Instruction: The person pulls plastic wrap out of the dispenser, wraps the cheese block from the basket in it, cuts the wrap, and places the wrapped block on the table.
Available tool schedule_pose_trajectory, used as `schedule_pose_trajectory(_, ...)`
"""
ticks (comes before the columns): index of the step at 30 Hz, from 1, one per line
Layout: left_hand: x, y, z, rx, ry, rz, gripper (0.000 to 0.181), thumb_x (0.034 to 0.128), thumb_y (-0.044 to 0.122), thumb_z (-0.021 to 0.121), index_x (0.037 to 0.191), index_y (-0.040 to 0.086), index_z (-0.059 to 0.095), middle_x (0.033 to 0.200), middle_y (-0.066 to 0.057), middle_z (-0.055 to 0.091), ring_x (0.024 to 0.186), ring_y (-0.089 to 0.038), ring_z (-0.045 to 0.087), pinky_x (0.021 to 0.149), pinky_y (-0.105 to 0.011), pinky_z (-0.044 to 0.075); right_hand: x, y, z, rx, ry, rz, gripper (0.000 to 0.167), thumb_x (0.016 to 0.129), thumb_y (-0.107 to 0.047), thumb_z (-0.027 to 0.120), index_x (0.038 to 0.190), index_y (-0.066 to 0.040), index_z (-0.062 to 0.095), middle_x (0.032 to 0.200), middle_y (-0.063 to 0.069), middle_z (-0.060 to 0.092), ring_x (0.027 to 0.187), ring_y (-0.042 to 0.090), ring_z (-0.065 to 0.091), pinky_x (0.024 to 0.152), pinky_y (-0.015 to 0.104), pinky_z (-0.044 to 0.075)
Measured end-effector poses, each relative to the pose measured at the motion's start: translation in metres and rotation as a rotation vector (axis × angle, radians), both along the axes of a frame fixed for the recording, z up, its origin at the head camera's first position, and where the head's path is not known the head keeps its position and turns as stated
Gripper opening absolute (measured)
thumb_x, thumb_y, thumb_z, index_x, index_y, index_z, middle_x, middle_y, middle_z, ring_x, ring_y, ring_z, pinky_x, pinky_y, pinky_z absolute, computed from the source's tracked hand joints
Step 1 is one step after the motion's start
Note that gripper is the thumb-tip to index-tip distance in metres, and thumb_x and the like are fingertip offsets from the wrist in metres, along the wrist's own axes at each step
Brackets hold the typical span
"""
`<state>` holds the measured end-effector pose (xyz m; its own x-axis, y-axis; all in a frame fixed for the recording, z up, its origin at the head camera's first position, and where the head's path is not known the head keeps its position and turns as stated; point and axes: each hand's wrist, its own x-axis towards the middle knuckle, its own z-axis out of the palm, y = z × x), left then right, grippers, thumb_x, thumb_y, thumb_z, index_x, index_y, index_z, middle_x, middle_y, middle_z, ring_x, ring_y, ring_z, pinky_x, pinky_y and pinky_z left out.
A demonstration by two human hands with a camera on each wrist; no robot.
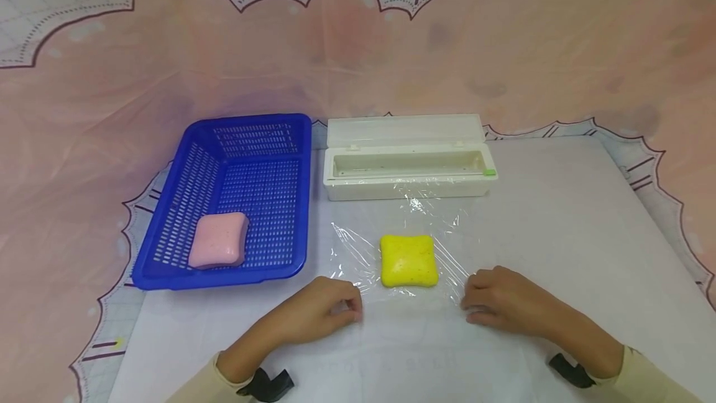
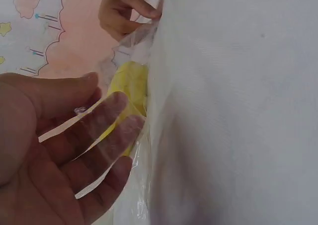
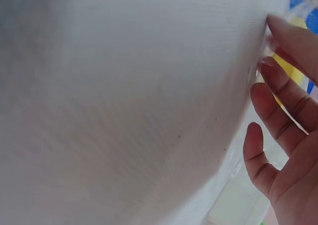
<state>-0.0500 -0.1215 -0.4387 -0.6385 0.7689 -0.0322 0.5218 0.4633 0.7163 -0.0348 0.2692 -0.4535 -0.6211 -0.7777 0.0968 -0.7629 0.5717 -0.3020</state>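
Observation:
A yellow bar of soap [image 1: 409, 261] lies on a sheet of clear cling film [image 1: 358, 254] spread over the white table. At the film's near left corner my left hand [image 1: 327, 311] pinches the edge between thumb and forefinger; in the left wrist view the film drapes over the other fingers [image 2: 117, 135]. My right hand [image 1: 503, 300] holds the near right corner, its thumb [image 3: 293, 38] close to the forefinger. Both hands are apart from the soap. Behind it stands a white cling film dispenser box [image 1: 408, 188] with its lid raised, and the film reaches its front.
To the left, a blue plastic basket [image 1: 304, 216] holds a pink bar of soap [image 1: 219, 240]. White cloth [image 1: 559, 216] covers the table to the right of the box. A patterned peach curtain [image 1: 363, 61] hangs behind the table.

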Motion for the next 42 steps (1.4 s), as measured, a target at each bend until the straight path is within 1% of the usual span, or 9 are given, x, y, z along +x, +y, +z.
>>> schedule_pose_trajectory(4, -0.001, 0.000, 0.003, 0.025, -0.022, 0.081, 0.008, 0.0998, 0.021, 0.067, 0.093, 0.025, 0.066, 0.086, 0.014, 0.068, 0.085, -0.002, 0.061, 0.081, -0.025, 0.054, -0.002, 0.000, -0.001, -0.072, 0.115, 0.038, 0.017, 0.077, -0.018, 0.087, 0.089, -0.026, 0.079, 0.086, -0.018, 0.067, 0.080, 0.003, 0.060, 0.067, 0.021, 0.048)
schedule_pose_trajectory(8, -0.003, 0.002, 0.004, 0.047, -0.035, 0.179, 0.005, 0.1033, 0.020, 0.061, 0.099, 0.022, 0.062, 0.086, 0.009, 0.069, 0.081, -0.002, 0.059, 0.076, -0.023, 0.054, -0.005, 0.003, 0.002, -0.128, 0.140, -0.017, 0.018, 0.078, -0.014, 0.084, 0.090, -0.024, 0.077, 0.086, -0.018, 0.069, 0.080, 0.004, 0.062, 0.068, 0.023, 0.048)
schedule_pose_trajectory(16, -0.008, 0.016, -0.001, 0.100, 0.079, 0.366, 0.008, 0.1048, 0.006, 0.053, 0.101, 0.013, 0.056, 0.077, 0.008, 0.062, 0.070, -0.003, 0.054, 0.068, -0.022, 0.051, -0.010, 0.003, 0.010, -0.105, 0.132, -0.177, 0.025, 0.076, -0.008, 0.085, 0.097, -0.019, 0.077, 0.091, -0.014, 0.075, 0.079, 0.005, 0.067, 0.073, 0.029, 0.054)
schedule_pose_trajectory(22, -0.015, 0.028, -0.002, 0.094, -0.010, 0.508, 0.007, 0.1050, 0.004, 0.052, 0.102, 0.007, 0.057, 0.071, 0.005, 0.060, 0.063, -0.005, 0.058, 0.061, -0.022, 0.050, -0.014, -0.003, 0.016, -0.045, 0.024, -0.361, 0.022, 0.085, -0.011, 0.081, 0.106, -0.017, 0.077, 0.095, -0.009, 0.078, 0.081, 0.007, 0.067, 0.075, 0.032, 0.057)
schedule_pose_trajectory(25, -0.020, 0.031, -0.004, 0.097, -0.053, 0.554, 0.007, 0.1050, 0.003, 0.051, 0.102, 0.005, 0.057, 0.073, 0.000, 0.060, 0.059, -0.008, 0.062, 0.057, -0.021, 0.051, -0.018, -0.005, 0.015, -0.038, -0.021, -0.410, 0.023, 0.088, -0.010, 0.078, 0.110, -0.018, 0.075, 0.094, -0.009, 0.077, 0.079, 0.007, 0.064, 0.076, 0.035, 0.057)
schedule_pose_trajectory(30, -0.026, 0.033, -0.011, 0.078, -0.073, 0.583, 0.007, 0.1039, 0.002, 0.052, 0.099, 0.005, 0.057, 0.073, -0.003, 0.058, 0.053, -0.007, 0.059, 0.052, -0.021, 0.051, -0.023, -0.006, 0.009, -0.058, -0.049, -0.404, 0.022, 0.087, -0.006, 0.078, 0.106, -0.018, 0.075, 0.096, -0.009, 0.077, 0.085, 0.011, 0.071, 0.081, 0.038, 0.060)
schedule_pose_trajectory(34, -0.028, 0.033, -0.016, 0.010, -0.053, 0.580, 0.008, 0.1024, 0.002, 0.054, 0.097, 0.006, 0.057, 0.069, 0.000, 0.057, 0.051, -0.006, 0.057, 0.050, -0.022, 0.049, -0.024, -0.007, 0.005, -0.053, -0.128, -0.413, 0.021, 0.088, -0.007, 0.078, 0.104, -0.019, 0.078, 0.097, -0.010, 0.078, 0.091, 0.013, 0.073, 0.083, 0.037, 0.061)
schedule_pose_trajectory(38, -0.029, 0.034, -0.019, -0.040, 0.092, 0.546, 0.008, 0.0975, 0.000, 0.058, 0.101, 0.006, 0.062, 0.075, -0.001, 0.060, 0.063, -0.011, 0.056, 0.060, -0.025, 0.051, -0.025, -0.008, 0.005, -0.009, -0.166, -0.438, 0.021, 0.089, -0.010, 0.077, 0.105, -0.024, 0.078, 0.094, -0.013, 0.076, 0.084, 0.007, 0.067, 0.076, 0.031, 0.059)
schedule_pose_trajectory(42, -0.025, 0.036, -0.017, -0.070, 0.295, 0.470, 0.029, 0.0922, 0.001, 0.065, 0.119, 0.012, 0.068, 0.104, -0.006, 0.063, 0.089, -0.019, 0.060, 0.080, -0.033, 0.053, -0.025, -0.009, 0.005, 0.036, -0.106, -0.441, 0.020, 0.088, -0.017, 0.079, 0.105, -0.028, 0.078, 0.098, -0.013, 0.073, 0.085, 0.007, 0.065, 0.072, 0.028, 0.057)
